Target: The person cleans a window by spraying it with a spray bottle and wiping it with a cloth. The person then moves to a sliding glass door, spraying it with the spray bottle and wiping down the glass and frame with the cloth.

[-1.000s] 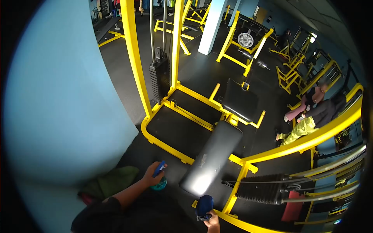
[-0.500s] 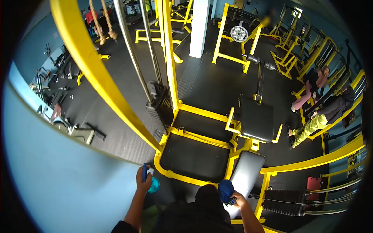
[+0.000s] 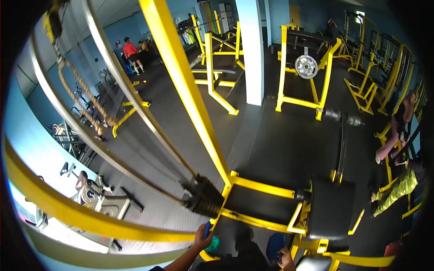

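Head view showed two hands at the bottom of the frame, each with one thing in its grip. Fingers of the left hand [image 3: 201,237] were curled closed around the blue head of one spray bottle [image 3: 212,244], whose teal body hung just right of and below that hand, at bottom centre. The right hand [image 3: 285,259], also closed, gripped one dark blue item [image 3: 275,245], which rose up and left of its fingers; what it was could not be told. The bottle lay left of this item, well apart from the right hand. Above the hands stood one black weight stack [image 3: 204,198] with two metal rods [image 3: 131,92], and at lower right one black pad [image 3: 332,207]. Two rope strands [image 3: 92,101] hung at upper left, one pillar [image 3: 251,54] stood at upper centre, and two people [image 3: 400,192] were near the right edge.
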`<act>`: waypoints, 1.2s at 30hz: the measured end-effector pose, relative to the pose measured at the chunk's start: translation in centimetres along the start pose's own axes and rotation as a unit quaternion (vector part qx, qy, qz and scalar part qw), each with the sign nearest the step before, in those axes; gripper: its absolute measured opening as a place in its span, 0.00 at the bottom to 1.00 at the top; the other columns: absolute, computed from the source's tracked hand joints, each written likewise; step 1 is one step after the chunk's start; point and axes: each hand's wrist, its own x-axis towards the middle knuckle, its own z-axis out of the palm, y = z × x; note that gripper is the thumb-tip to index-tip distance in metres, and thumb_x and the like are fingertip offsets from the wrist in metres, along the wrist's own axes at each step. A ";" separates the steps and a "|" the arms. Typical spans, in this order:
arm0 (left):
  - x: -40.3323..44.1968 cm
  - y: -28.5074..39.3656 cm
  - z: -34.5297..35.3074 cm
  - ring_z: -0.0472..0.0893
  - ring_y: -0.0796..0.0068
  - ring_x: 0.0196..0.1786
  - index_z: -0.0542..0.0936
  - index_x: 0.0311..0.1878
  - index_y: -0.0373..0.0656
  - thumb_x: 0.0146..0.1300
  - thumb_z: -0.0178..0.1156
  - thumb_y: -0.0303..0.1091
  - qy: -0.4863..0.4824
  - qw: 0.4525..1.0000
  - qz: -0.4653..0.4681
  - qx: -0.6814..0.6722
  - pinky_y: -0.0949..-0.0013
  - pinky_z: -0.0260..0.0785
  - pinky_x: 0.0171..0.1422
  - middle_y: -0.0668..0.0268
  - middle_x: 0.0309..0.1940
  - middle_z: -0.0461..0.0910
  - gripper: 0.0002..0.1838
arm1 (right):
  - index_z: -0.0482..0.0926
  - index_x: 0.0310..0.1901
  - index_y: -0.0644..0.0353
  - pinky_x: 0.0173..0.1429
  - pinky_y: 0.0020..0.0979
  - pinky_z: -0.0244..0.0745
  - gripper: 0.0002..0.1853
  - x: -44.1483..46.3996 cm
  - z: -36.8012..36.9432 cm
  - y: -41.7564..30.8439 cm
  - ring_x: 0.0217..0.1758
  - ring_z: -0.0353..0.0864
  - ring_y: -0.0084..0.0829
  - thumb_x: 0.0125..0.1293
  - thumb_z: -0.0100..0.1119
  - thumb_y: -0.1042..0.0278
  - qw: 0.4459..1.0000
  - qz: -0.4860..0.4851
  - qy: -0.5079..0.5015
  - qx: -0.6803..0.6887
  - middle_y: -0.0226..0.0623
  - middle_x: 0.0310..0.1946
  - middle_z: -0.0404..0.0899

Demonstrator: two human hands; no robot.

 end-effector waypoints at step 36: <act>66.1 -6.1 15.7 0.83 0.58 0.50 0.80 0.52 0.40 0.54 0.61 0.27 0.304 0.889 -0.322 -0.122 0.60 0.75 0.58 0.55 0.45 0.82 0.19 | 0.77 0.58 0.61 0.51 0.40 0.75 0.24 45.8 57.4 -69.1 0.43 0.80 0.34 0.63 0.59 0.58 0.873 -0.131 -0.140 -0.449 0.40 0.41 0.81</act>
